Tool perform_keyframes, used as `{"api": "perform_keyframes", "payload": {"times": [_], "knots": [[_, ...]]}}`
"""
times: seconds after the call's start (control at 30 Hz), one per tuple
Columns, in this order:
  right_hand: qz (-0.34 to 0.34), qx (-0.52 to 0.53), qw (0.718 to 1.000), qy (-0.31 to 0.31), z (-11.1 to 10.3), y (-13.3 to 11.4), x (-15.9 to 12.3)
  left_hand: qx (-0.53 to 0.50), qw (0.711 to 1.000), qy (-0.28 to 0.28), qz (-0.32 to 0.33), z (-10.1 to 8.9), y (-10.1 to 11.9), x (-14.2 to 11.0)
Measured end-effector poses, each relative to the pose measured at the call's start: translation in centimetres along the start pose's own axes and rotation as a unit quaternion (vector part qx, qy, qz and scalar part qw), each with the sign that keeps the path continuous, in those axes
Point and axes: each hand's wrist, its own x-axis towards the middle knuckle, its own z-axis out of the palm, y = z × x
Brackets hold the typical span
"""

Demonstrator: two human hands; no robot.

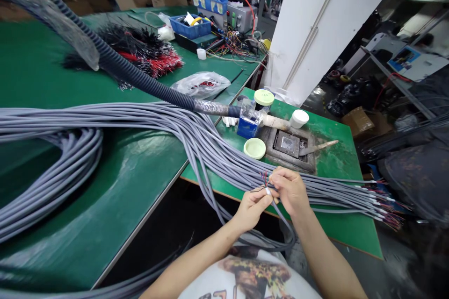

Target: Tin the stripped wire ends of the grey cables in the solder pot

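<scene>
My left hand (254, 206) is closed on the end of a grey cable (280, 215), just below its white sleeve. Thin coloured wires (264, 178) fan out from that end. Close beside it, my right hand (288, 188) pinches at the wires with thumb and forefinger; which strand is between them is too small to make out. The held cable loops down in front of my shirt. Behind my hands runs a thick bundle of grey cables (224, 154), whose stripped ends (389, 212) lie at the right of the green table.
A solder pot (289, 144) with a scraper (319, 147) across it stands beyond the bundle. Around it are a pale green lid (254, 148), a white jar (299, 118) and a blue box (248, 127). A corrugated hose (140, 74) hangs across the left table (140, 187).
</scene>
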Motion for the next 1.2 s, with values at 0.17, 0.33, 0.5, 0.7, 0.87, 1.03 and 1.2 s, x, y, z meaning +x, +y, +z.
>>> {"api": "perform_keyframes", "payload": {"times": [0.17, 0.33, 0.5, 0.7, 0.87, 1.03, 1.2], "knots": [[0.042, 0.060, 0.997, 0.027, 0.7, 0.3, 0.1, 0.009, 1.000, -0.001, -0.001, 0.0, 0.2, 0.2], [-0.030, 0.115, 0.992, 0.052, -0.2, -0.3, 1.4, -0.059, 0.997, -0.016, -0.037, 0.0, -0.6, 0.1], [-0.105, -0.010, 0.994, 0.004, -2.7, -1.4, 1.7, -0.212, 0.969, -0.010, -0.123, 0.1, -1.5, -0.4], [-0.302, -0.384, 0.863, -0.128, -4.3, -1.6, -0.9, -0.353, 0.924, 0.027, -0.144, -0.3, -0.2, 0.9], [-0.403, -0.479, 0.750, -0.214, -3.9, -1.2, -1.6, -0.391, 0.910, 0.042, -0.130, -0.1, 1.7, 2.7], [-0.417, -0.408, 0.807, -0.088, -3.1, -3.2, 0.2, -0.282, 0.957, 0.016, -0.071, -0.1, 4.4, 2.0], [-0.319, -0.418, 0.850, 0.034, -2.5, -6.4, 4.4, 0.000, 0.994, 0.005, 0.112, -2.2, 6.7, -0.9]]}}
